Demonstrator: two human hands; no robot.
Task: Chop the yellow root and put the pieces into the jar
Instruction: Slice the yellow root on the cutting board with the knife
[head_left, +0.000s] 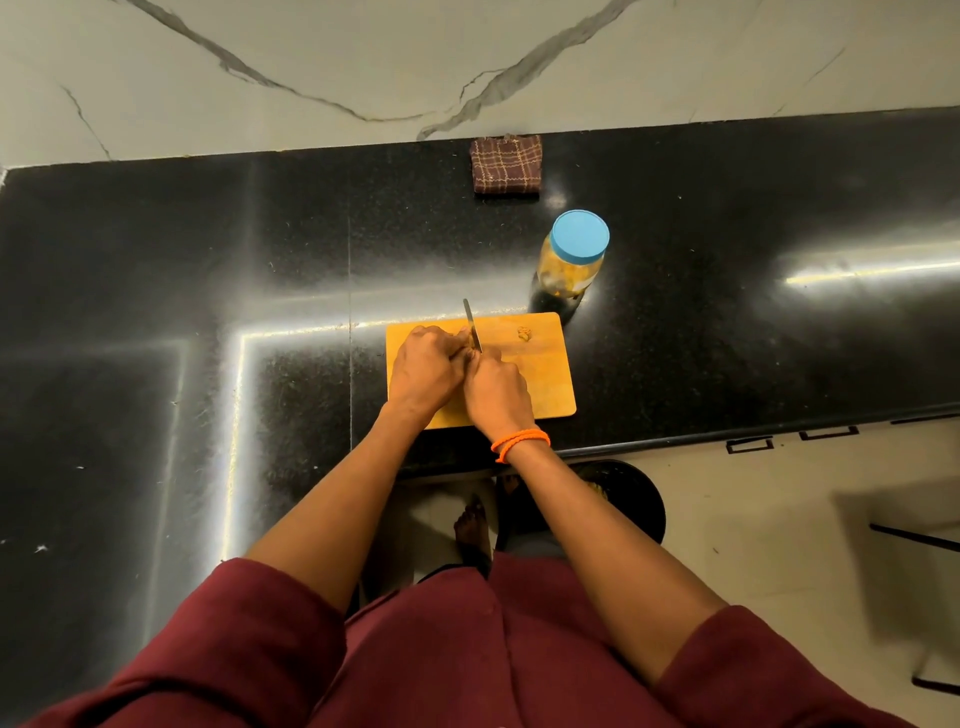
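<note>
We are in the middle of the chopping, working on the wooden cutting board (540, 384) that lies near the front edge of the black counter (208, 312). Our right hand (496, 392) is curled tight around the handle of the knife (471, 327), whose blade points away from us toward the far side, and our left hand (423, 366) is bunched just left of the blade with its fingers curled down, apparently pinning the yellow root; the root itself is hidden under the two hands, so we cannot say how much of it is left. A small heap of cut pieces (524, 334) sits on the far right part of the board, well clear of the blade. To cut well here, we should keep the left fingertips tucked back behind the knuckles, since the blade runs right beside them, and press straight down so the hard root does not roll. The jar (571, 260) stands just beyond the board's far right corner with its blue lid (580, 235) on, so we judge it must be opened before the pieces go in. A folded checked cloth (506, 163) lies at the far edge by the wall.
</note>
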